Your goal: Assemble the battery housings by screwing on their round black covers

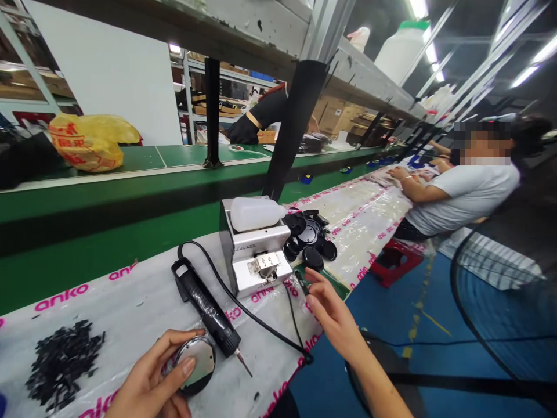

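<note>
My left hand (161, 374) grips a round black casing (196, 363) with a pale grey-green disc face, thumb resting on the face. Just right of it lies a black electric screwdriver (206, 305), its bit pointing toward me. My right hand (328, 307) is beside the silver screw feeder (261, 255), with thumb and fingertips drawn together at a small dark piece I cannot make out. A white plastic bottle (256, 213) lies on top of the feeder. Behind my right hand is a heap of round black casings (311, 235).
A pile of black scraps (65, 363) sits on the plastic-covered bench (152, 290) at left. The screwdriver's cable (256, 316) loops across the bench. Beyond runs a green conveyor (191, 203) with a yellow bag (93, 142). A co-worker (461, 191) sits right, near a fan (505, 313).
</note>
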Motion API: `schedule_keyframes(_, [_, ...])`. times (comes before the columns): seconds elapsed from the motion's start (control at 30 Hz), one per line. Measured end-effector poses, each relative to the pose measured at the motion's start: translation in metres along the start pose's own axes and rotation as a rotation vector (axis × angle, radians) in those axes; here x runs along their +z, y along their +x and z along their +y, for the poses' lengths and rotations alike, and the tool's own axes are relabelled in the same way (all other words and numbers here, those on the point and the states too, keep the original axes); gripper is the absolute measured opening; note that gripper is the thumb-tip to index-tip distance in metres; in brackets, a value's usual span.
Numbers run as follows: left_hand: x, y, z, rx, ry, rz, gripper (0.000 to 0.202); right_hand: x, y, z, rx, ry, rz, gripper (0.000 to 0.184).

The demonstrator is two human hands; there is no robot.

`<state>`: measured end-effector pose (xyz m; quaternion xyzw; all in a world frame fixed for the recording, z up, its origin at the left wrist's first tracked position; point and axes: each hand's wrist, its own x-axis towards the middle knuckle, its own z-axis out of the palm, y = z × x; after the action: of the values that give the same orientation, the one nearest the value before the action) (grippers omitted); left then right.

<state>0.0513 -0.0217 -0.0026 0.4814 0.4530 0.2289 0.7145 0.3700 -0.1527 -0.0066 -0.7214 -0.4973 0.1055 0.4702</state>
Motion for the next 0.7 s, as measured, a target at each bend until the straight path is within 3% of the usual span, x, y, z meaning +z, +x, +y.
schedule_keyframes(0.17, [0.001,-0.001,0.001,0.006,-0.029,-0.032,0.059,0.007,-0.017,-0.031,-0.128,0.281,-0.019,0.023])
schedule_keyframes(0.27, [0.002,-0.003,0.0,0.024,-0.024,-0.043,0.057,0.01,-0.022,-0.067,-0.217,0.218,-0.258,0.01])
schedule_keyframes(0.33, [0.0,-0.005,-0.002,0.049,0.028,-0.035,0.053,0.017,-0.023,-0.092,-0.283,0.023,-0.521,0.048])
schedule_keyframes(0.4, [-0.002,-0.007,-0.003,0.06,0.106,-0.042,0.049,0.031,-0.021,-0.112,-0.34,-0.18,-0.686,0.07])
schedule_keyframes(0.53, [-0.006,-0.009,-0.001,0.053,0.183,-0.079,0.044,0.063,-0.015,-0.129,-0.463,-0.355,-0.68,0.066])
schedule_keyframes(0.7, [-0.005,-0.01,0.002,0.063,0.19,-0.078,0.039,0.082,-0.011,-0.122,-0.545,-0.234,-0.596,0.073])
